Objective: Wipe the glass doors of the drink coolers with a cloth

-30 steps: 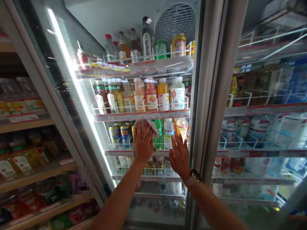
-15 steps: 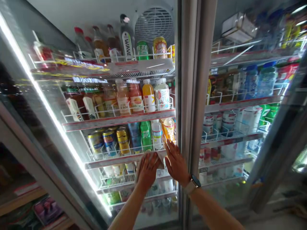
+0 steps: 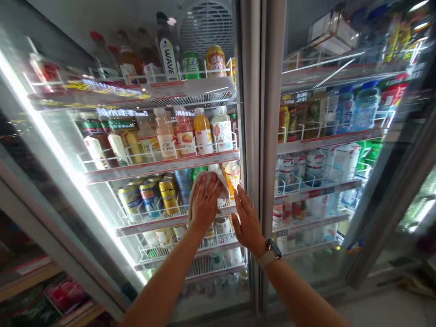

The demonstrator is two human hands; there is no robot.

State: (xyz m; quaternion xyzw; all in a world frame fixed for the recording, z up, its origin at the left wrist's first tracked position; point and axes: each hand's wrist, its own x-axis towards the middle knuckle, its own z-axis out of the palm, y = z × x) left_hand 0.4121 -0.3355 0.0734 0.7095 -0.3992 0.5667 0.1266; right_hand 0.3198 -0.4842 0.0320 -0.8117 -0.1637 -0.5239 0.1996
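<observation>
My left hand [image 3: 204, 206] presses a white cloth [image 3: 220, 179] flat against the glass door of a drinks cooler. The cloth spreads out around the fingers and partly hides the bottles behind the glass. Just to the right, my right hand [image 3: 247, 222] holds nothing, its fingers stretched out and raised at the glass beside the door frame [image 3: 252, 150]. A watch [image 3: 273, 250] sits on the right wrist. Behind the glass near the right fingertips stands an orange-labelled bottle [image 3: 233, 175].
Shelves inside hold rows of bottles and cans, such as a gold can [image 3: 168, 195] and an orange juice bottle [image 3: 203, 131]. A second glass door with more drinks [image 3: 315, 163] adjoins on the right. A wooden-edged shelf [image 3: 30, 284] with packages stands at the lower left.
My left hand has slid the cloth upward on the glass, now covering the green bottle. My right hand stays near the frame. The whole view has shifted slightly.
</observation>
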